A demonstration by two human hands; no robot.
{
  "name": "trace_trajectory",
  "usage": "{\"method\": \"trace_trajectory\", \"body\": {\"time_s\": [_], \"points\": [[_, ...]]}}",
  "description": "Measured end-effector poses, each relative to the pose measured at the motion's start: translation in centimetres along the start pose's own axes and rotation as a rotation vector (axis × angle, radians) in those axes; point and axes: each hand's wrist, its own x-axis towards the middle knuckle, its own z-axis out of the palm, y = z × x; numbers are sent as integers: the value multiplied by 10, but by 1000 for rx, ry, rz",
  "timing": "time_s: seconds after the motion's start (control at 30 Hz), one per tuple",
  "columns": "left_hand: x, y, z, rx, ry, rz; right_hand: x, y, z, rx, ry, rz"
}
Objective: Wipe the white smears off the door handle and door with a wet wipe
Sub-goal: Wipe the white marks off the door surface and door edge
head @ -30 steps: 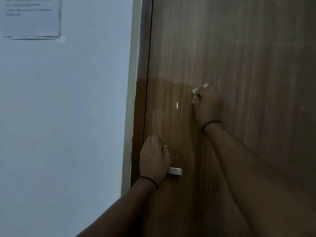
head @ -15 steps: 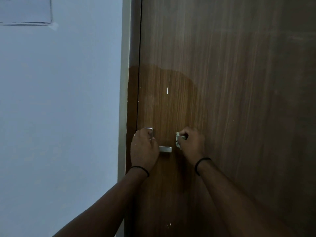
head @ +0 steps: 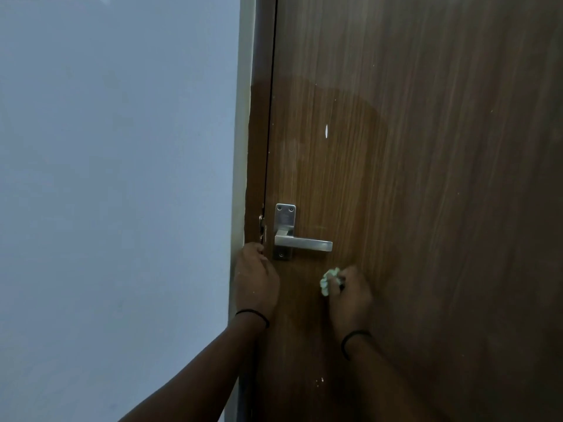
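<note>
A brown wooden door (head: 426, 178) fills the right of the head view, with a darker damp patch around a silver lever handle (head: 301, 243). A small white smear (head: 326, 130) shows above the handle, and white specks (head: 320, 381) sit low on the door. My right hand (head: 350, 295) grips a crumpled pale green wet wipe (head: 328, 280) against the door, just below the handle's free end. My left hand (head: 256, 281) rests at the door's edge below the handle plate, fingers curled at the edge; whether it grips the edge is hidden.
A pale blue-grey wall (head: 122, 208) takes up the left half. A cream and brown door frame (head: 243, 117) runs between wall and door. The latch area (head: 262, 229) at the door's edge looks chipped.
My right hand has come down from high on the door to below the handle. My left hand has let go of the handle and dropped to the door's edge, uncovering the lever.
</note>
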Motion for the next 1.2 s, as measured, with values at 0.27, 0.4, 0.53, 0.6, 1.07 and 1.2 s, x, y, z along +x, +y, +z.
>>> {"method": "trace_trajectory", "body": {"time_s": [0.27,0.4,0.53,0.6,1.07,1.2], "points": [[-21,-36,-8,-40,28,32,-34,-55,92,-114,-475,-172],[-19,-41,-1,-55,24,31,-41,-28,84,-213,-537,-275],[-23,-48,13,-57,-33,-38,-31,19,38,-241,-279,-284],[-28,-45,20,-59,-83,-55,-13,25,13,-218,-94,-282],[-58,14,9,-200,-191,54,-18,-26,-27,667,-121,329],[-65,29,-4,-206,-328,103,-36,-43,-28,800,-209,427]]}}
